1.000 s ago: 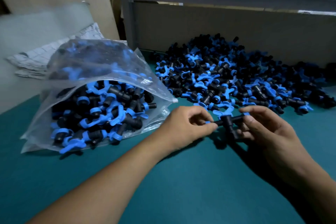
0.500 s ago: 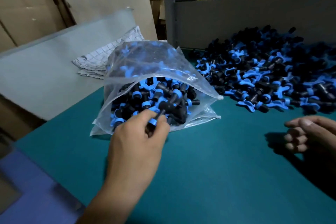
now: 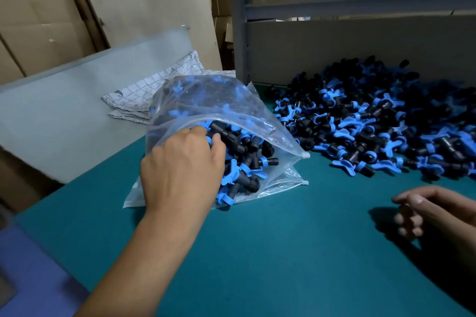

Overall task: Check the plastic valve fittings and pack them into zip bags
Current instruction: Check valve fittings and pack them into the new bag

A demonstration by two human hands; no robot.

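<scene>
- Half a second on, the left hand [image 3: 180, 170] has pushed deeper into the mouth of the zip bag [image 3: 206, 108], its fingertips now among the fittings inside; a second ago both hands held one fitting together near the pile.
- Since then the right hand [image 3: 435, 211] has barely shifted, hovering low at about 4 o'clock over the teal table [image 3: 270, 252].
- Count: one zip bag, lying on its side at about 10 o'clock from the table's middle, mouth open toward 3 o'clock. It is well filled with black-and-blue valve fittings [image 3: 244, 159], too many and too overlapped to count.
- One loose pile of fittings [image 3: 373, 126] lies at 1 to 2 o'clock, also far too many to count, reaching back to the grey board behind.
- Two hands are in view, both bare.
- Left-hand fingers are bent and pressed down among the bagged fittings; the thumb touches a black fitting body. Whether they are gripping one piece cannot be told, since the hand hides its own fingertips.
- Right-hand fingers are loosely curled and hold nothing, clear of the pile and the bag.
- One folded checked cloth [image 3: 144, 95] lies just behind the bag at 11 o'clock, on a pale grey panel [image 3: 64, 116].
</scene>
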